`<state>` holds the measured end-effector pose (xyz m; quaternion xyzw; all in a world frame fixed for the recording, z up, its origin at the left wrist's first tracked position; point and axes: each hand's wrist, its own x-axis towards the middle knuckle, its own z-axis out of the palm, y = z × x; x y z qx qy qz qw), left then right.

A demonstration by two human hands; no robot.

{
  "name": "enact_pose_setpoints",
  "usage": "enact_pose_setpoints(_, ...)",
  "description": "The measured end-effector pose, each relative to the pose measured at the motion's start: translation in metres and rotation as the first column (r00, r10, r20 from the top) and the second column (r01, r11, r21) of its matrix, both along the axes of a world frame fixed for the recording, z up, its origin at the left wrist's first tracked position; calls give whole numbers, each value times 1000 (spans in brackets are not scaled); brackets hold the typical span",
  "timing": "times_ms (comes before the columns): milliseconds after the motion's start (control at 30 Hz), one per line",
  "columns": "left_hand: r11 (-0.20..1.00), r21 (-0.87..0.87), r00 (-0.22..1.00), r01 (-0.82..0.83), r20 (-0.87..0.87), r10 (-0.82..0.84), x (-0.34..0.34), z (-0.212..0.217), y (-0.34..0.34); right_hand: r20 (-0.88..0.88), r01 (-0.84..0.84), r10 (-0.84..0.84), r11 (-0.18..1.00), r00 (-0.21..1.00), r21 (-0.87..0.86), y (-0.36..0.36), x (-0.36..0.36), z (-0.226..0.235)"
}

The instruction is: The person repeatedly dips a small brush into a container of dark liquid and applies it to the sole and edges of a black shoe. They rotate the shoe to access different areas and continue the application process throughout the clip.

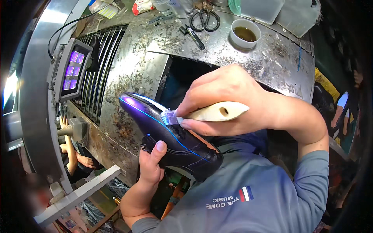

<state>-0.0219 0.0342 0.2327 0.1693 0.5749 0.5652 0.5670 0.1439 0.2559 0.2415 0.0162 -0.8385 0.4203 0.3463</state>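
A dark leather shoe upper (153, 126), drawn over its last, lies tilted across my front with the toe toward the upper left. A bright blue line glows along its lower edge, and violet light falls on the toe. My left hand (152, 165) grips the shoe from below left, thumb up against its side. In my right hand (227, 97) is a flat brush (221, 112) with a pale wooden handle, pinched near the bristles. Its bristles touch the shoe's bottom edge, around the middle. My right fingers partly hide the shoe's underside.
A lamp (72, 72) with violet lights stands at left, beside a metal grille (95, 83). On the stained metal table (132, 77) are a white bowl (244, 33) of brown liquid, black scissors (205, 21) and a marker (195, 38). Another person's hand (85, 160) shows far left.
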Motion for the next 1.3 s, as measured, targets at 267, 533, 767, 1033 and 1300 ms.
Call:
enact_pose_setpoints(267, 999, -2, 996, -39, -77, 39, -3, -4, -2, 120, -100, 101, 995, 988, -18, -7, 8, 1)
enact_pose_setpoints(533, 996, -24, 994, -88, -62, 86, -7, -14, -5, 192, -224, 211, 974, 958, 46, -6, 14, 8)
enact_pose_setpoints(767, 993, -33, 991, -110, -85, 107, -10, -20, -7, 210, -264, 252, 964, 945, 33, -4, 18, 11)
enact_pose_setpoints(1033, 989, -30, 989, -145, -39, 144, -13, -29, -9, 229, -259, 249, 966, 941, 14, -2, 27, 17)
enact_pose_setpoints(1300, 976, 27, 968, -218, 133, 212, -16, -44, -14, 233, -231, 208, 970, 950, 73, -1, 35, 26)
